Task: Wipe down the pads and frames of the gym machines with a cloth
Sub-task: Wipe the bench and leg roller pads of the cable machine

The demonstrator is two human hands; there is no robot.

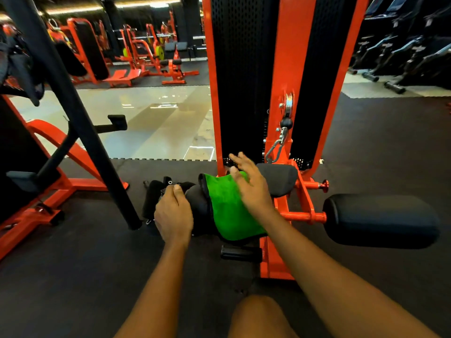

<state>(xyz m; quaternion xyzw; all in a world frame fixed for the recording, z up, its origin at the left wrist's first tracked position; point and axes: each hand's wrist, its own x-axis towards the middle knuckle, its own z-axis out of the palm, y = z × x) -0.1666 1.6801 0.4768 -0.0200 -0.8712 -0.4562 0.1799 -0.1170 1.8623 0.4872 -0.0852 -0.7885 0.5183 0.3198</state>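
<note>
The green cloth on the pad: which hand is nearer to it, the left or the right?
Right. The right hand is spread directly over the green cloth, seemingly touching it. The left hand is off its left edge, gripping a black strap.

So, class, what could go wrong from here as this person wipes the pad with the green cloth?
1. The green cloth is only draped over the black pad under an open right hand; it could slide off onto the floor.
2. The metal clip hangs just beyond that hand's fingers; a forward swipe might knock them against it.
3. The left hand grips a black strap, so it may be slow to catch the cloth.
</note>
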